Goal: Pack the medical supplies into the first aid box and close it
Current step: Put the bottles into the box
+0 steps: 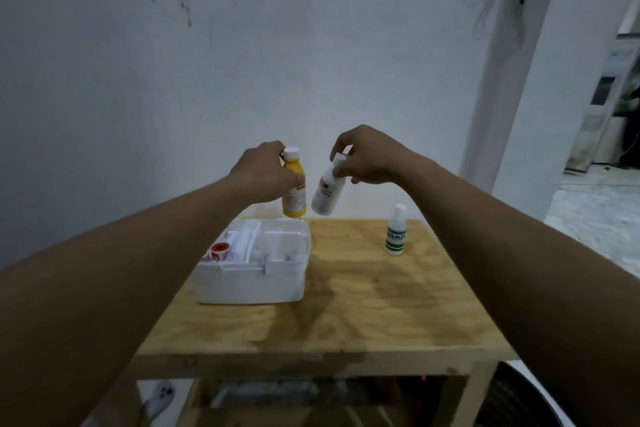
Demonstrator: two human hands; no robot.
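Note:
The white first aid box [249,282] stands open on the left half of the wooden table [363,305]. Inside it lie a red-capped roll [218,250] and some white items. My left hand [263,173] grips a yellow bottle [294,189] with a white cap, held upright above the box's far edge. My right hand [367,158] holds a white bottle [327,192] by its neck, tilted, in the air just right of the yellow one. A small white bottle with green stripes [396,232] stands upright on the table's far right.
A white wall rises right behind the table's far edge. Below the tabletop there is a shelf with blurred items. A white controller [161,397] lies on the floor at the lower left. A doorway opens at the right.

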